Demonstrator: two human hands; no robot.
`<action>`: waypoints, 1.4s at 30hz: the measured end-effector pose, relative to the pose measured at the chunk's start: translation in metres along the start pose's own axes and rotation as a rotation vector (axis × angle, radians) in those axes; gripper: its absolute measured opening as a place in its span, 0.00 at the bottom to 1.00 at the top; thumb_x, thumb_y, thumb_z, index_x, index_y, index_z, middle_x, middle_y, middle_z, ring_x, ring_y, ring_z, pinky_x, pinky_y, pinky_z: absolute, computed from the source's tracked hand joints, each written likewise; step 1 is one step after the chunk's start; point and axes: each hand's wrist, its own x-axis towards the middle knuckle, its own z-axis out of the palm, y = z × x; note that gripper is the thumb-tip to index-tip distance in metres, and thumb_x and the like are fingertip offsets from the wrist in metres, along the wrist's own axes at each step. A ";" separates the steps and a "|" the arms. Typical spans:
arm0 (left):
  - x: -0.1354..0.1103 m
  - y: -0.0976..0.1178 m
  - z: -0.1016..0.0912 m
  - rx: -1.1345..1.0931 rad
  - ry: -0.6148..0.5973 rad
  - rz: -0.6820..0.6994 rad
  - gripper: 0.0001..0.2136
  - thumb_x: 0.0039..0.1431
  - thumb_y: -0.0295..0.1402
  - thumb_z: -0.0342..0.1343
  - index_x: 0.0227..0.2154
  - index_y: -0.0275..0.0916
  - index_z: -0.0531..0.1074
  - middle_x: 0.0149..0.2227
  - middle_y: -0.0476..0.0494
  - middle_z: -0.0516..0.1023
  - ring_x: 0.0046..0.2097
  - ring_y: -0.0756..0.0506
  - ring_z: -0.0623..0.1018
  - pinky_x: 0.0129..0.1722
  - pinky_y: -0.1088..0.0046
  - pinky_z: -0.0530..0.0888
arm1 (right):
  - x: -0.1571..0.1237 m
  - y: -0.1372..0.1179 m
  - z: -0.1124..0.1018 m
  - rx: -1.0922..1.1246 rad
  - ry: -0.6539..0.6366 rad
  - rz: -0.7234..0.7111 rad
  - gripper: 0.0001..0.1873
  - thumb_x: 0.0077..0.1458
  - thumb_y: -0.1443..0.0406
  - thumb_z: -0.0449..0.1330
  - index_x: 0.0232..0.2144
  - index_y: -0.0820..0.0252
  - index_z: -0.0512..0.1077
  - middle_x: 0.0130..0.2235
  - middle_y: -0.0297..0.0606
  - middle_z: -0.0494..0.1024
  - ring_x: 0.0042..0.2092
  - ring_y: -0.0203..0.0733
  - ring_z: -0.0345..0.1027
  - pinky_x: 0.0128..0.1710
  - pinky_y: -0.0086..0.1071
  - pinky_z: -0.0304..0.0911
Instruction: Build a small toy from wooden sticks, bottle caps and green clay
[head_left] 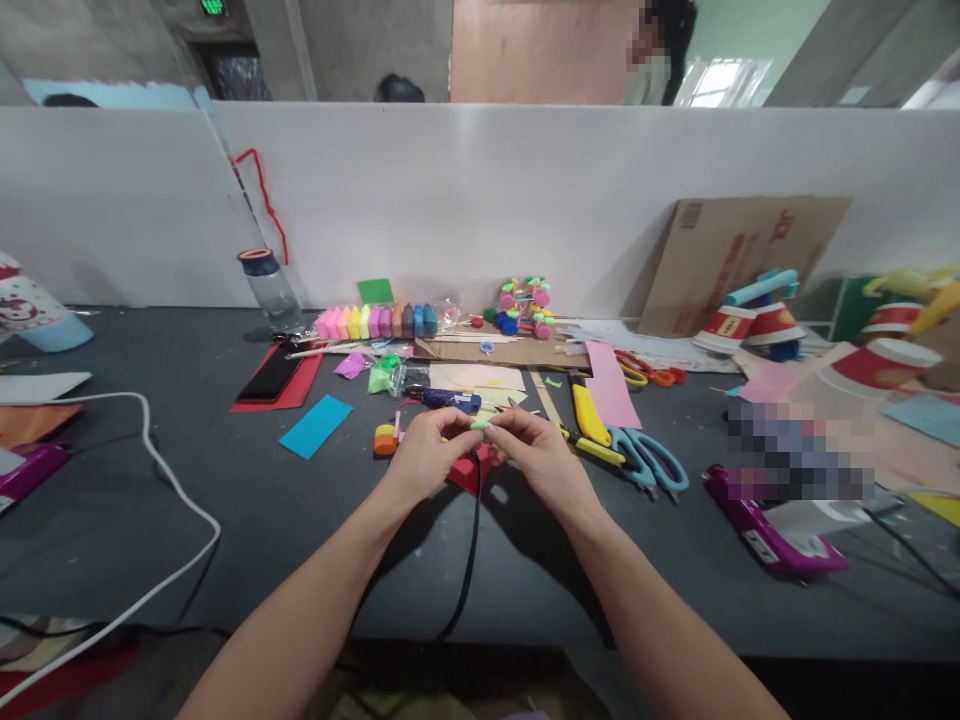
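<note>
Dark table (pixel 247 520), craft scraps (pixel 474 377) along the far edge. Green bit (pixel 481 426) pinched between left hand (pixel 424 457) and right hand (pixel 541 458), grips narrow; fingertip shaping judged underway, steadiness called for.

A dark table (pixel 225 520) is strewn w/ craft bits: blue paper (pixel 316 426) left of centre, scissors (pixel 649 460) & a yellow knife (pixel 589 415) at right, a white cable (pixel 161 470) at left, clay blocks (pixel 377 321) & a bottle (pixel 271 290) set at the back
</note>
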 end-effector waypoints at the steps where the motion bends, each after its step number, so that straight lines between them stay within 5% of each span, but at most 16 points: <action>1: 0.000 0.000 0.000 0.002 0.001 0.000 0.08 0.55 0.36 0.60 0.26 0.37 0.75 0.24 0.51 0.75 0.29 0.49 0.72 0.32 0.73 0.66 | 0.000 0.000 0.000 0.000 0.003 -0.001 0.12 0.63 0.58 0.60 0.42 0.63 0.73 0.39 0.36 0.77 0.36 0.36 0.73 0.36 0.35 0.72; 7: 0.001 -0.004 0.004 -0.059 -0.005 0.011 0.10 0.54 0.39 0.61 0.34 0.37 0.76 0.30 0.48 0.79 0.33 0.47 0.76 0.34 0.72 0.70 | 0.001 0.004 0.001 0.018 0.027 0.010 0.13 0.64 0.58 0.59 0.43 0.62 0.73 0.40 0.36 0.77 0.36 0.37 0.73 0.36 0.35 0.72; 20: 0.000 -0.001 0.003 -0.131 -0.035 -0.011 0.11 0.53 0.40 0.62 0.30 0.37 0.76 0.26 0.50 0.77 0.29 0.49 0.73 0.31 0.73 0.69 | -0.001 -0.002 0.003 0.018 0.073 -0.025 0.12 0.64 0.58 0.60 0.40 0.62 0.73 0.37 0.35 0.77 0.34 0.35 0.72 0.35 0.34 0.71; 30: 0.003 -0.005 0.003 -0.162 0.071 -0.048 0.10 0.51 0.40 0.64 0.28 0.37 0.76 0.26 0.49 0.77 0.30 0.48 0.74 0.32 0.73 0.70 | 0.000 0.001 0.004 0.038 -0.001 0.043 0.13 0.64 0.58 0.59 0.43 0.63 0.73 0.39 0.36 0.77 0.35 0.36 0.73 0.35 0.35 0.72; 42: 0.004 -0.005 0.008 -0.447 0.009 -0.190 0.16 0.47 0.42 0.68 0.31 0.37 0.73 0.27 0.52 0.76 0.29 0.50 0.78 0.32 0.71 0.77 | 0.001 0.000 0.001 0.075 0.115 0.016 0.15 0.65 0.56 0.58 0.45 0.62 0.72 0.40 0.37 0.77 0.35 0.36 0.73 0.35 0.35 0.72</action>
